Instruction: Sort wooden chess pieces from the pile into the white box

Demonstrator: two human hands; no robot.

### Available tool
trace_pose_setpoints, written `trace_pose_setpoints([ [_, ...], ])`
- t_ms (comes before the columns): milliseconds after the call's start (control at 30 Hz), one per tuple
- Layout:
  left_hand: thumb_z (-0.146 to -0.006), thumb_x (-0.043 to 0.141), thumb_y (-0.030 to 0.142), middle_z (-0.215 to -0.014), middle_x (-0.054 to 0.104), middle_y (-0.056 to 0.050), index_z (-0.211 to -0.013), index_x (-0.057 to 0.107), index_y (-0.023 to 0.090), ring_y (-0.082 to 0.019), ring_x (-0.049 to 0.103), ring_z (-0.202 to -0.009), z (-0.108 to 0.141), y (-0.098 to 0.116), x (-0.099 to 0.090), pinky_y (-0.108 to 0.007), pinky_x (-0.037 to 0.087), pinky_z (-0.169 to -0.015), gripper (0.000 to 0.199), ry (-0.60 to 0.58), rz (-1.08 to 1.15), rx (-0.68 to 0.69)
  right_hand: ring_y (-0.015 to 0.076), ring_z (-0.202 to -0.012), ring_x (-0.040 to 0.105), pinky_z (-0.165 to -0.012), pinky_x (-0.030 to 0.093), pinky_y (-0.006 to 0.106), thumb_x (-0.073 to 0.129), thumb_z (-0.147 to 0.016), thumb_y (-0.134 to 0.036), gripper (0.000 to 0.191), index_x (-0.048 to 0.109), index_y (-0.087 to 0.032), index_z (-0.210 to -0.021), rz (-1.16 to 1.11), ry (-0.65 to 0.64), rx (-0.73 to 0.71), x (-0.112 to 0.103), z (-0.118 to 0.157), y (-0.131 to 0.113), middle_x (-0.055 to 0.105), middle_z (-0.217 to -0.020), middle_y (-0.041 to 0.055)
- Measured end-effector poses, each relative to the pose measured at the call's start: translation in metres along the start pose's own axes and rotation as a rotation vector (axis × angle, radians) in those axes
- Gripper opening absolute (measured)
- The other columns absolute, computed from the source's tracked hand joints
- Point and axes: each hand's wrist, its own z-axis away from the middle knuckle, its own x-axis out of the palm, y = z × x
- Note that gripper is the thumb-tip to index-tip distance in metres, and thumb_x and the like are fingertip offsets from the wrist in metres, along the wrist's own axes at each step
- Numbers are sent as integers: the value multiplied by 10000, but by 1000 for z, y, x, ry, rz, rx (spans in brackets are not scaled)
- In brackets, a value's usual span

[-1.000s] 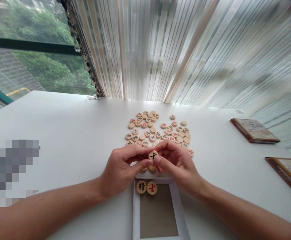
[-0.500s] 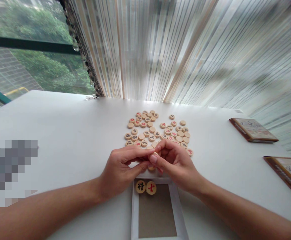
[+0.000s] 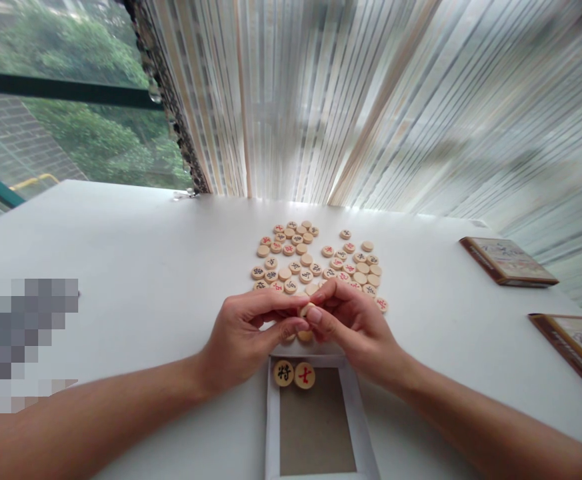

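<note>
Both hands meet above the near edge of the scattered round wooden pieces. Between their fingertips is one small wooden piece [image 3: 307, 310], its face not readable. My left hand [image 3: 253, 330] pinches it from the left, and my right hand [image 3: 353, 323] grips it from the right with thumb and fingers. Just below the hands lies an open white box [image 3: 273, 427] with a brown bottom. At its far end, side by side, sit a piece with a black character [image 3: 283, 373] and a piece with a red character [image 3: 305, 376].
Many wooden pieces [image 3: 306, 275], some marked red or black and some blank, spread over the white table [image 3: 171, 267] beyond the hands. Two flat boxes lie at the right, one farther back [image 3: 511, 261] and one nearer [image 3: 581, 350]. A string curtain [image 3: 291, 120] hangs behind.
The piece between my fingertips shows more now, and the fingers have shifted slightly around it. The whole view has moved a little; the pieces in the box stay in place.
</note>
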Motion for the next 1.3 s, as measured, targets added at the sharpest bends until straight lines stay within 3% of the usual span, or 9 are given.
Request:
trace_pose_setpoints([
  [200,-824,868,71,-1012,855,-62,-1094,860,196,-161,812,-923,-1,1,0,-177,662,-831,297,16,-9,-11,73,-639,628,-601,507,171,747,-1010,-297,144,682,-174,-974,36,1,-29,-1,1,0,704,-744,-10],
  [400,-840,878,151,-977,858,-72,-1091,853,169,-176,823,-854,-2,2,2,-204,679,-794,253,41,54,-118,102,-671,676,-608,533,194,681,-1048,-304,128,713,-187,-1092,139,37,-62,-2,5,1,722,-777,9],
  [567,-818,907,203,-950,857,-67,-1058,855,170,-181,829,-858,-3,4,2,-188,676,-784,247,67,60,-156,131,-761,713,-697,589,238,737,-990,-207,195,685,-216,-1179,264,78,-185,-1,8,7,733,-886,21],
  [767,-822,897,164,-937,851,-46,-1025,832,171,-152,822,-847,-2,2,1,-159,666,-776,213,104,80,-153,111,-737,693,-691,591,207,764,-958,-158,254,680,-251,-1179,332,82,-265,-2,6,12,716,-844,-10],
  [1300,-817,903,190,-949,828,-63,-1076,805,148,-161,798,-859,-1,-2,1,-214,667,-806,280,91,86,-172,142,-713,708,-658,616,254,775,-958,-220,233,736,-241,-1187,390,98,-256,-2,5,8,756,-869,27],
])
